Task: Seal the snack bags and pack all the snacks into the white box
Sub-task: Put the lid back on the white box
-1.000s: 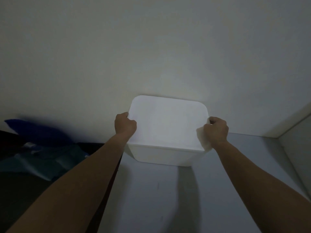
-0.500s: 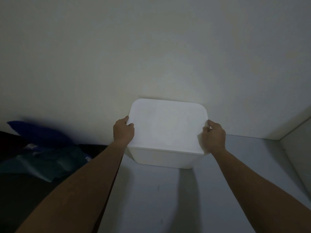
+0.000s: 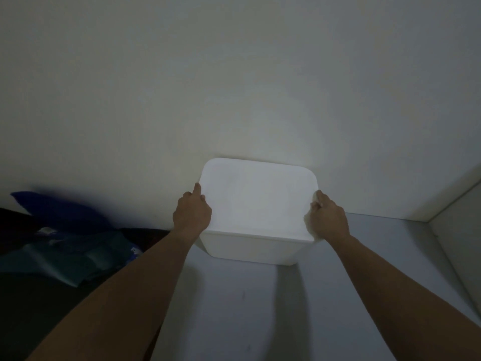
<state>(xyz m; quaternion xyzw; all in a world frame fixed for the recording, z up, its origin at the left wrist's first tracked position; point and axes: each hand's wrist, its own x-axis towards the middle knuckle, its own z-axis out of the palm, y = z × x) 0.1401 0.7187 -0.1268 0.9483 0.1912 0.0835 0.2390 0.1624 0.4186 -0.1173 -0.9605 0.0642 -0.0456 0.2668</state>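
**Both hands on the lidded white box**

A plain pale wall (image 3: 234,74) fills the upper part of the dim view, and below it a smooth grey worktop (image 3: 234,308) runs forward beneath both forearms. The white box (image 3: 257,204) stands on this worktop between the two hands, its far edge touching or just short of the wall, its flat lid closed so nothing inside can be seen.

The left hand (image 3: 192,212) holds the box's left edge: the thumb lies on top of the lid near the rim, one finger points up along the side, and the rest curl down the wall of the box. The right hand (image 3: 328,217) grips the right edge in a matching way, knuckles up and fingers bent over the rim, their tips hidden against the white plastic.

Off to the outer side of the left arm, well apart from the box, a dark blue cushion (image 3: 59,212) lies against the wall, with crumpled teal cloth (image 3: 70,256) just in front of it on a dark surface. Beyond the right hand, a pale side panel (image 3: 458,230) meets the wall at a corner.
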